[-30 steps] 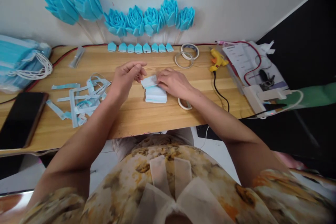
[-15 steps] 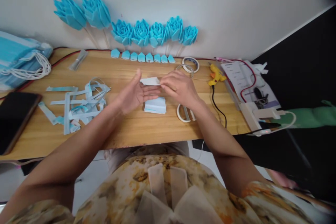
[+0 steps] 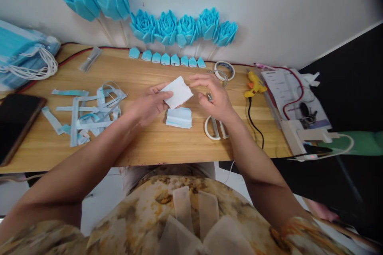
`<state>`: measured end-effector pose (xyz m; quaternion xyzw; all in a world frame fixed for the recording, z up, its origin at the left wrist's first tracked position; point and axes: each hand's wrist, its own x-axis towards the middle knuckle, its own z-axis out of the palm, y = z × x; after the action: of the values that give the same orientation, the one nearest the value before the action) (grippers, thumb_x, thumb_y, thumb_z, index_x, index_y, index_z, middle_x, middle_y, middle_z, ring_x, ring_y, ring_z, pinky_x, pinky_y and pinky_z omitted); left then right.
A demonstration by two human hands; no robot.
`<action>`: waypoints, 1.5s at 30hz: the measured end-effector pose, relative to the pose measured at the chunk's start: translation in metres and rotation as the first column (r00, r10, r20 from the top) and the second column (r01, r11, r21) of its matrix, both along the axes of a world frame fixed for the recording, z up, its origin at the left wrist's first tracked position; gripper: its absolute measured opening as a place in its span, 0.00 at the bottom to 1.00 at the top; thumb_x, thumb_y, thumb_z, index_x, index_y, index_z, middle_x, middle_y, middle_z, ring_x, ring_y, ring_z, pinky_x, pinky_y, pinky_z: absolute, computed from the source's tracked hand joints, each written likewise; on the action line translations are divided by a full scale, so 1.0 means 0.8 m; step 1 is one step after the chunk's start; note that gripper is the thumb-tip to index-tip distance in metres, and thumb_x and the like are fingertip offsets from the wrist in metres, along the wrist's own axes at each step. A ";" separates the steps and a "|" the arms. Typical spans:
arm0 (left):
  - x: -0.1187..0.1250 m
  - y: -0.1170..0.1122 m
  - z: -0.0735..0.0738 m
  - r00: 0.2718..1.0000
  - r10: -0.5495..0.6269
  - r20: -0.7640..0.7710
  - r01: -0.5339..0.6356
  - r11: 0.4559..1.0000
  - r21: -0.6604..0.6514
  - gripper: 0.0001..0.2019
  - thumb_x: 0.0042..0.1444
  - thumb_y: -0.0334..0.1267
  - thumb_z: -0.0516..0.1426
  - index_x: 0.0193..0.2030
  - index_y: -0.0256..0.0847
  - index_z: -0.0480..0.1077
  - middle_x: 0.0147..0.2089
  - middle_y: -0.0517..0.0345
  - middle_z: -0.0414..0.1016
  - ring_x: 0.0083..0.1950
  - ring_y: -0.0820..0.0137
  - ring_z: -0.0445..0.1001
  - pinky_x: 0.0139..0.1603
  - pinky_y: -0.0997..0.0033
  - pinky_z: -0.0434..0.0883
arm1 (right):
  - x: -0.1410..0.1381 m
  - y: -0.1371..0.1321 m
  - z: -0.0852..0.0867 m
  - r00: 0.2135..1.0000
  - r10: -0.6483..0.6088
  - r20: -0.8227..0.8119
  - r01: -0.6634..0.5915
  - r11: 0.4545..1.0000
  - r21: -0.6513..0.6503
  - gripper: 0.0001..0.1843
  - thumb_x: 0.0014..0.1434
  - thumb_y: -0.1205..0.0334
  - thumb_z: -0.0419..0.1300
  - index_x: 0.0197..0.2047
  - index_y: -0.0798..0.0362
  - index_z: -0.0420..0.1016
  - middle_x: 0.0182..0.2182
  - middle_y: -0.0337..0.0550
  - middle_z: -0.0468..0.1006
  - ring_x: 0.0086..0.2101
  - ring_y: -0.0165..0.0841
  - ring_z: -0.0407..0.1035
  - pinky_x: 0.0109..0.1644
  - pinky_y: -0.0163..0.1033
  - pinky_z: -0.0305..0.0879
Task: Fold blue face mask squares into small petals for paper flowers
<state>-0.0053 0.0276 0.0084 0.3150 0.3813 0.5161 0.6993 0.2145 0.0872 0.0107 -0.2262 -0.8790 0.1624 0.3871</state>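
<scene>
My left hand point(image 3: 151, 103) pinches a white rectangular piece of mask fabric point(image 3: 178, 92) between thumb and fingers, its free corner pointing right. My right hand point(image 3: 214, 93) is just right of this piece, fingers apart and holding nothing. Below the held piece lies a small stack of pale blue mask fabric pieces point(image 3: 178, 118) on the table. A pair of white-handled scissors point(image 3: 212, 128) lies partly under my right hand, its blades mostly hidden.
Folded blue petals point(image 3: 165, 59) line the table's back, below blue fabric flowers point(image 3: 166, 28) on sticks. Cut strips point(image 3: 89, 113), a phone point(image 3: 19, 125) and masks point(image 3: 22, 55) are left. Tape point(image 3: 224, 71), a yellow glue gun point(image 3: 255, 84) and a power strip point(image 3: 299, 135) are right.
The right hand has let go of the fabric piece and moved slightly right. The left hand now grips the piece, which is turned with its broad white face up. The view has shifted a little.
</scene>
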 end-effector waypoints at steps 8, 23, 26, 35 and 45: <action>-0.001 -0.001 -0.002 0.995 -0.054 -0.082 0.058 0.998 0.040 0.20 0.58 0.29 0.60 0.58 0.34 0.75 0.50 0.45 0.83 0.49 0.59 0.83 0.47 0.62 0.80 | -0.006 0.000 -0.008 1.000 0.019 0.012 -0.018 0.998 -0.054 0.05 0.66 0.58 0.61 0.41 0.47 0.78 0.53 0.43 0.80 0.54 0.40 0.72 0.61 0.54 0.66; 0.005 -0.001 -0.006 0.985 -0.026 -0.171 0.036 0.998 0.055 0.20 0.57 0.30 0.63 0.58 0.35 0.76 0.48 0.48 0.83 0.43 0.65 0.82 0.48 0.63 0.79 | -0.018 -0.018 -0.004 0.992 -0.124 0.017 0.124 0.955 -0.268 0.08 0.63 0.57 0.61 0.35 0.50 0.76 0.34 0.40 0.82 0.36 0.33 0.74 0.45 0.40 0.69; 0.004 -0.002 -0.006 0.981 -0.039 -0.188 0.050 0.997 0.053 0.20 0.58 0.32 0.63 0.58 0.36 0.76 0.46 0.49 0.83 0.42 0.65 0.82 0.48 0.62 0.79 | -0.019 -0.018 -0.004 0.991 -0.132 -0.004 0.127 0.958 -0.256 0.07 0.63 0.58 0.61 0.34 0.50 0.75 0.33 0.39 0.82 0.36 0.33 0.74 0.45 0.40 0.68; 0.006 -0.003 -0.005 0.959 0.000 -0.282 0.038 0.991 0.130 0.25 0.51 0.37 0.70 0.57 0.40 0.75 0.43 0.55 0.83 0.39 0.68 0.81 0.45 0.67 0.77 | -0.022 -0.019 -0.007 0.988 -0.156 0.000 0.152 0.962 -0.225 0.07 0.62 0.59 0.61 0.32 0.50 0.74 0.31 0.38 0.80 0.34 0.32 0.72 0.44 0.40 0.68; 0.006 -0.005 -0.004 0.870 0.120 -0.478 0.003 0.969 0.247 0.26 0.50 0.31 0.66 0.59 0.42 0.75 0.33 0.60 0.80 0.34 0.70 0.78 0.42 0.68 0.75 | -0.015 -0.011 -0.015 0.987 -0.024 -0.158 -0.073 0.812 -0.579 0.34 0.61 0.40 0.62 0.65 0.50 0.67 0.39 0.41 0.79 0.39 0.34 0.75 0.44 0.41 0.73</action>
<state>-0.0002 0.0234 0.0054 0.5057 0.4900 0.4829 0.5206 0.2024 0.0780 -0.0016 -0.3090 -0.7564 0.4459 0.3655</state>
